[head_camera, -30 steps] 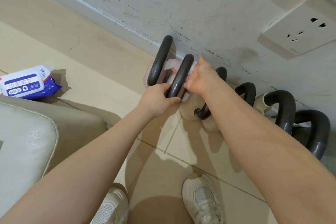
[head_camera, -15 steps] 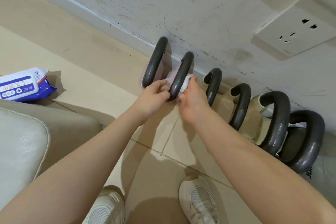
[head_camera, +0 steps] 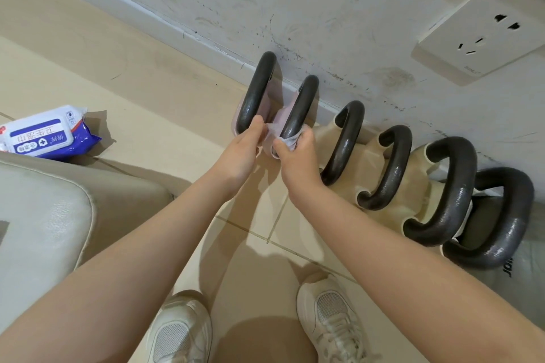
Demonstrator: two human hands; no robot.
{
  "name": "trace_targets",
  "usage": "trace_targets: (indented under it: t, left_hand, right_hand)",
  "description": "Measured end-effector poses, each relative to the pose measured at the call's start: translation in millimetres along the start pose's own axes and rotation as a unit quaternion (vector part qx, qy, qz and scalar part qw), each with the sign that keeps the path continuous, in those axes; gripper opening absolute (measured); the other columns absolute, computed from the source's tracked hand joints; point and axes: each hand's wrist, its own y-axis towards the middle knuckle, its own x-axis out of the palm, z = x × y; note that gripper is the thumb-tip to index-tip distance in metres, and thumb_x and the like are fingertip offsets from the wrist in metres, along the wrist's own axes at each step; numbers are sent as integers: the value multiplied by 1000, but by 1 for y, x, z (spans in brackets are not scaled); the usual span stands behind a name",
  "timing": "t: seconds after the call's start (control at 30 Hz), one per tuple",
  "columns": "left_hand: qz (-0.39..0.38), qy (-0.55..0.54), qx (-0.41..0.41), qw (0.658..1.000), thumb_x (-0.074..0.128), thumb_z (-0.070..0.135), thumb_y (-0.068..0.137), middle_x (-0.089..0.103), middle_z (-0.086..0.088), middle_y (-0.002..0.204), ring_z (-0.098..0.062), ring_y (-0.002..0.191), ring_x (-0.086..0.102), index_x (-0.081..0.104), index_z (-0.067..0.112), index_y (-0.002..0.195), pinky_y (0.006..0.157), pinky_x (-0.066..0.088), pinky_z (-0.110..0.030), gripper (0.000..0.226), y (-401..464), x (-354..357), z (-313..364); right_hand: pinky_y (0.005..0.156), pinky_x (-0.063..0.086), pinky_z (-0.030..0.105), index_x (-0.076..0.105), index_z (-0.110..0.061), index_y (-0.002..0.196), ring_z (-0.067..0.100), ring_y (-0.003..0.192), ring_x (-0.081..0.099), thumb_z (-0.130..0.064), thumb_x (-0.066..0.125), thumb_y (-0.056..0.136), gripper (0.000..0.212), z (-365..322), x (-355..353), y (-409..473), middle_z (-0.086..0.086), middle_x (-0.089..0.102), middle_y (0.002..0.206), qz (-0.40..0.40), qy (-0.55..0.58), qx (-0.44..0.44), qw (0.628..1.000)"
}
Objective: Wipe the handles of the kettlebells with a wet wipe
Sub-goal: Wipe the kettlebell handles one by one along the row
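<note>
**Wipe wrapped on the second handle from the left**

Starting at nine o'clock, I see the pack of wipes (head_camera: 48,134) on the floor tiles, beside the pale cushion (head_camera: 38,215) below it. Moving right, the first handle (head_camera: 256,94) stands at the left end of the row along the wall. My left hand (head_camera: 241,153) sits between that handle and the next, its fingers curled and pinching the loose end of the wet wipe (head_camera: 272,132); it may also brush the first handle, I cannot tell. The second handle (head_camera: 300,106) has the wipe wrapped round its lower leg, just past twelve o'clock from my wrists. My right hand (head_camera: 298,156) grips that leg through the wipe, thumb and fingers closed round it.

Toward three o'clock four more handles (head_camera: 348,138) stand in line, well apart from both hands, with a wall socket (head_camera: 477,38) up at two o'clock. My shoes (head_camera: 330,315) are at six.

I judge the wipe soft, thin and damp, likely to bunch or tear if dragged hard, so I'd keep it folded round the bar. The handles look stiff, rough-coated iron and the kettlebells heavy enough to stay put; the bar itself is the place to hold.
</note>
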Motion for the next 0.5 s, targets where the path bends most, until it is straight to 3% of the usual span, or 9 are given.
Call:
trace_targets:
  t: [0.07, 0.13, 0.17, 0.23, 0.33, 0.43, 0.47, 0.5]
  left_hand:
    - [10, -3, -9, 1000, 18, 49, 98, 51, 1, 137, -6, 123, 47, 47, 12, 136, 109, 31, -24, 60, -1, -3, 1]
    - [10, -13, -11, 1000, 14, 50, 97, 49, -1, 139, -7, 128, 43, 46, 10, 135, 111, 28, -26, 64, -4, -8, 1]
    - [5, -15, -10, 1000, 12, 50, 97, 51, -1, 135, -7, 126, 44, 50, 11, 129, 108, 29, -24, 64, -5, -10, 2]
    - [-8, -19, 0, 1000, 7, 50, 97, 53, 0, 133, -6, 125, 45, 55, 10, 120, 106, 29, -23, 66, -7, -12, 4]
    - [-18, -12, 11, 1000, 4, 46, 98, 55, 5, 129, -4, 123, 45, 56, 26, 116, 108, 27, -23, 59, -10, -13, 6]
    - [-6, -9, 10, 1000, 8, 51, 97, 50, 1, 137, -4, 125, 43, 46, 15, 135, 113, 26, -26, 65, -8, -14, 3]
    - [-2, 0, 10, 1000, 9, 52, 97, 49, 0, 139, -4, 125, 43, 44, 12, 137, 114, 26, -28, 66, -8, -13, 2]
    - [0, 4, 13, 1000, 10, 53, 97, 49, 0, 139, -4, 124, 43, 47, 13, 134, 114, 26, -28, 66, -8, -12, 3]
  right_hand:
    - [91, 40, 26, 35, -9, 128, 20, 108, 51, -5, 51, 89, 42, -1, 4, -1, 9, 49, 124, 8, -48, -60, 997]
    - [103, 30, 29, 33, -5, 131, 29, 129, 36, -1, 46, 89, 44, 5, 7, -2, 16, 35, 142, 27, -184, -150, 971]
    - [109, 26, 35, 37, -4, 132, 34, 135, 30, 0, 46, 89, 44, 11, 7, -1, 19, 32, 146, 45, -291, -212, 932]
    - [111, 25, 44, 46, -2, 130, 38, 135, 34, 1, 51, 84, 46, 23, 3, 5, 17, 41, 145, 72, -465, -328, 819]
    - [110, 22, 43, 59, -7, 121, 31, 130, 44, -6, 46, 85, 38, 30, -10, 10, 7, 60, 129, 7, -601, -424, 678]
    - [114, 14, 40, 63, -18, 115, 20, 136, 35, -10, 20, 89, 51, 37, -17, -4, -3, 66, 119, -92, -729, -388, 556]
    - [116, 11, 40, 63, -21, 114, 17, 137, 33, -6, 10, 89, 60, 38, -19, -11, -6, 66, 119, -121, -754, -367, 531]
    - [117, 9, 41, 62, -21, 114, 17, 138, 33, -2, 5, 88, 65, 43, -22, -16, -5, 65, 120, -160, -759, -345, 529]
